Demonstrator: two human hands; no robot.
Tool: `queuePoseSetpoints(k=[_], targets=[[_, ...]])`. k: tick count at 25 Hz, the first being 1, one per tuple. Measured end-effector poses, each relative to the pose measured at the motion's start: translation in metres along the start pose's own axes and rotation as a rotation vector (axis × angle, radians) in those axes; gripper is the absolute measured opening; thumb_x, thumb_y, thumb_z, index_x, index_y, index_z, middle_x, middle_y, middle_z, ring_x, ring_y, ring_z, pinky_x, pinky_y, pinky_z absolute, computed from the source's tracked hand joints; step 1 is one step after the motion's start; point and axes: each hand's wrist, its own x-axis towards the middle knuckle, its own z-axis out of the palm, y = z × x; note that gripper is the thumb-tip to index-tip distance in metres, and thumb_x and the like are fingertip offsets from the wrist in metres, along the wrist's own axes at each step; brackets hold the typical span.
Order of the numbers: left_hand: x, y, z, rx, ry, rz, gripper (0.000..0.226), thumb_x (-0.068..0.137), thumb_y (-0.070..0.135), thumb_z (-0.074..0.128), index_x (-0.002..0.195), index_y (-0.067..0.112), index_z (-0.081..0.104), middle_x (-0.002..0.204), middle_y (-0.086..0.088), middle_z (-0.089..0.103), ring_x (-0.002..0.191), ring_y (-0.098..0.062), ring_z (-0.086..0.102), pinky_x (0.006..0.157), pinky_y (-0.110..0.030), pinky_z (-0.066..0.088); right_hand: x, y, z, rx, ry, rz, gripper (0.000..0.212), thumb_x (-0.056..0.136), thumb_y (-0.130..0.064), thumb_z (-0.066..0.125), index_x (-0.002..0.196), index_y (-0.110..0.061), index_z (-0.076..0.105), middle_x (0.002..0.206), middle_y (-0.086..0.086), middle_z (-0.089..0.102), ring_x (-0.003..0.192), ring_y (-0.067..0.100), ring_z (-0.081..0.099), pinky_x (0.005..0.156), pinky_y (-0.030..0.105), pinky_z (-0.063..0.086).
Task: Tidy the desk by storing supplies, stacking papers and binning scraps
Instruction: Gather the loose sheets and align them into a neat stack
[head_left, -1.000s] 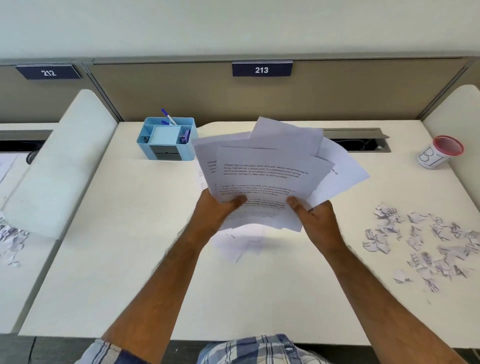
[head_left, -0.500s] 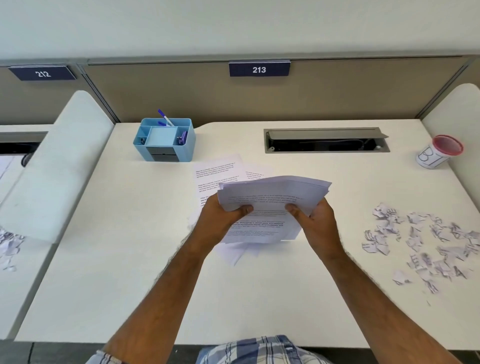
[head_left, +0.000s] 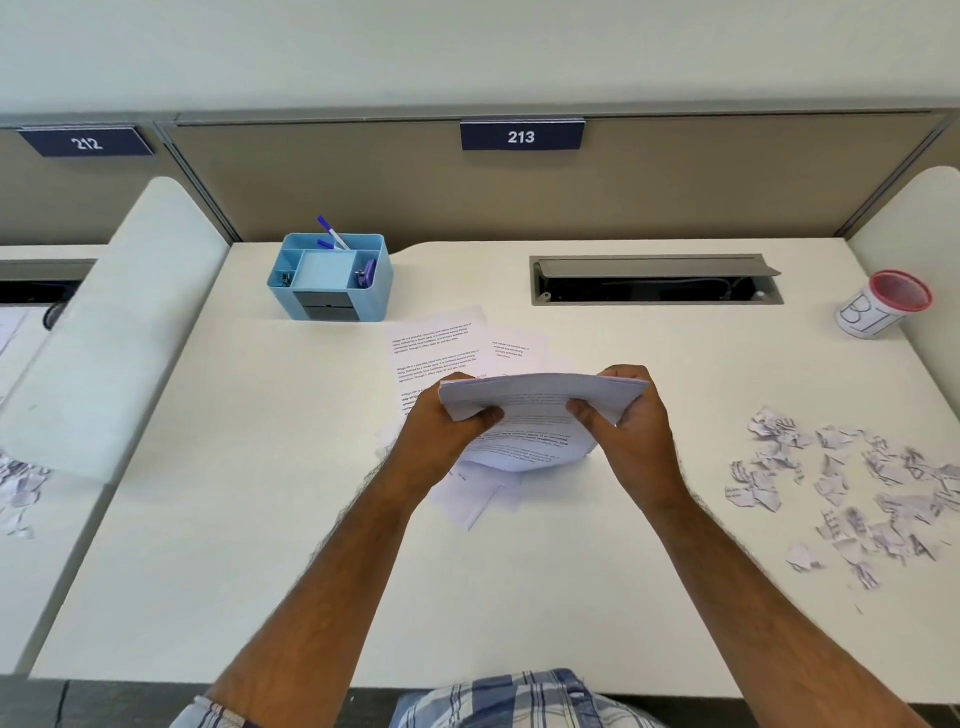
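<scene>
White printed sheets (head_left: 540, 410) are gripped at both ends by your left hand (head_left: 447, 431) and right hand (head_left: 631, 421), fingers curled round the stack above the counter (head_left: 260, 519); next, square them onto the loose pages (head_left: 436, 343) just beyond your fingers.

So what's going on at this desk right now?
A person grips a stack of printed white sheets with the left hand and the right hand above the white desk. A few loose printed pages lie underneath. Torn paper scraps lie scattered at right, apart from the red-rimmed white cup. The light blue plastic organiser holds pens.
</scene>
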Motion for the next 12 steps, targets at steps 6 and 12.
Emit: queuePoseSetpoints(k=[6,12], targets=[[0.000,0.020,-0.002,0.021,0.022,0.035,0.038,0.088,0.028,0.081,0.123,0.031,0.066,0.113,0.013,0.074,0.104,-0.015,0.070,0.090,-0.034,0.059,0.003,-0.023,-0.004,0.002,0.045,-0.063,0.038,0.085,-0.014,0.082,0.110,-0.020,0.054,0.099,-0.013,0.063,0.092,0.002,0.062,0.078,0.015,0.050],[-0.012,-0.002,0.004,0.063,0.053,0.015,0.029,0.087,0.020,0.081,0.105,0.018,0.059,0.104,0.003,0.070,0.099,-0.020,0.066,0.076,-0.024,0.057,-0.005,-0.009,-0.004,0.009,-0.002,-0.028,0.046,0.081,-0.010,0.085,0.114,-0.018,0.054,0.106,-0.010,0.064,0.098,0.010,0.064,0.080,0.020,0.052]])
